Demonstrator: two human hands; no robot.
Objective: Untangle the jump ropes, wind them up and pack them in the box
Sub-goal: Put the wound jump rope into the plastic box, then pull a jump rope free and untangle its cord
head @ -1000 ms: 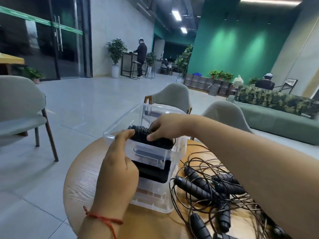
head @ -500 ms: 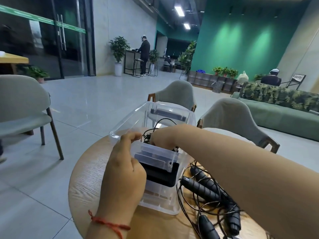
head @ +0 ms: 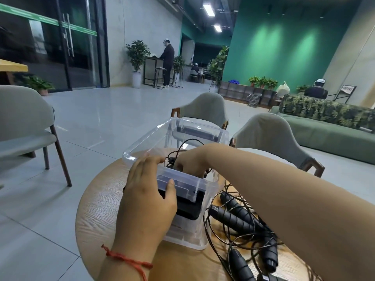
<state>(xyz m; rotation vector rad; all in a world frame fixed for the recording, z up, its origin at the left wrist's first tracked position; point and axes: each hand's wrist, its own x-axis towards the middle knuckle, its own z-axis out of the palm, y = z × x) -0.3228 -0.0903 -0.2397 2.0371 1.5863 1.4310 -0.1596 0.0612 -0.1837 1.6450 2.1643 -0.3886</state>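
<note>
A clear plastic box (head: 150, 142) stands on the round wooden table (head: 97, 209). My left hand (head: 146, 201) grips its near rim, fingers over the edge and thumb on the front wall. My right hand (head: 192, 159) reaches down inside the box, fingers curled over a wound black jump rope (head: 172, 159) whose cord loops up beside the hand. Through the front wall more black rope (head: 186, 207) shows low in the box. A tangle of black jump ropes (head: 239, 218) with ribbed handles lies on the table right of the box, under my right forearm.
Two grey chairs (head: 203, 110) (head: 269, 134) stand just beyond the table, and another grey chair (head: 22, 118) is at the left. A green sofa (head: 324, 134) runs along the right. People are far back in the room.
My right hand has pushed the rope bundle from the rim down into the box. My left hand stayed on the near rim. The view has shifted slightly.
</note>
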